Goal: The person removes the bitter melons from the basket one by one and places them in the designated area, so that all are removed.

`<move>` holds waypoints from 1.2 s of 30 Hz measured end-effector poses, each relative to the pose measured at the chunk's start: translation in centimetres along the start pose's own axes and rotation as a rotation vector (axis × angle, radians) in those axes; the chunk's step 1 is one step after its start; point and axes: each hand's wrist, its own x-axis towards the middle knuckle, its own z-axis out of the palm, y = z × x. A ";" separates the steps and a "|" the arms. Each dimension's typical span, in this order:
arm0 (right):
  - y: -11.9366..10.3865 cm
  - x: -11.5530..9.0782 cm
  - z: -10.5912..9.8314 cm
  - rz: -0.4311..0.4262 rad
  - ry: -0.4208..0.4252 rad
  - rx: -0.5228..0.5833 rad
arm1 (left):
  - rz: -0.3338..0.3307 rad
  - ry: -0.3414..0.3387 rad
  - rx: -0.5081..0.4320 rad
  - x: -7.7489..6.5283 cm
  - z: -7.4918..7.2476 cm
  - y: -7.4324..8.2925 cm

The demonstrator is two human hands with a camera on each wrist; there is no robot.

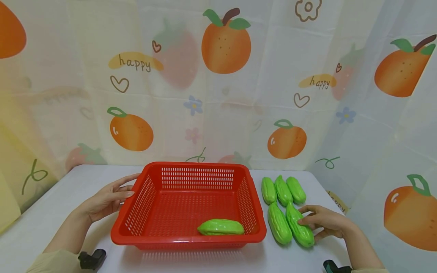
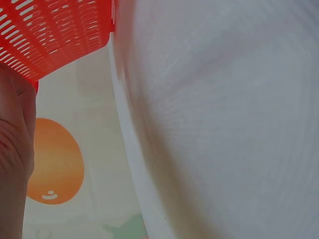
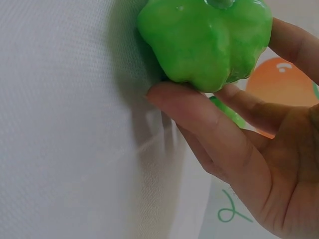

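A red plastic basket [image 1: 189, 239] with slotted walls stands in the middle of the table. My left hand [image 1: 108, 199] touches its left rim with fingers extended; in the left wrist view the hand [image 2: 15, 134] is at the image edge and its fingertips are hidden. One green bitter melon [image 1: 221, 227] lies inside, near the front right. My right hand [image 1: 324, 220] has its thumb and fingers around the nearest right bitter melon [image 1: 300, 227], which looks lumpy and glossy end-on in the right wrist view. It still appears to lie on the table.
Several more bitter melons sit right of the basket: one beside the held one [image 1: 279, 223], with a back row [image 1: 283, 191] behind. The table [image 1: 41, 212] has a white cloth. A fruit-printed curtain [image 1: 232, 113] hangs behind it and along the right side.
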 end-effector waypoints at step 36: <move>-1.1 -0.3 -0.7 -0.017 0.054 -0.061 | -0.005 -0.002 -0.006 0.0 -0.1 0.0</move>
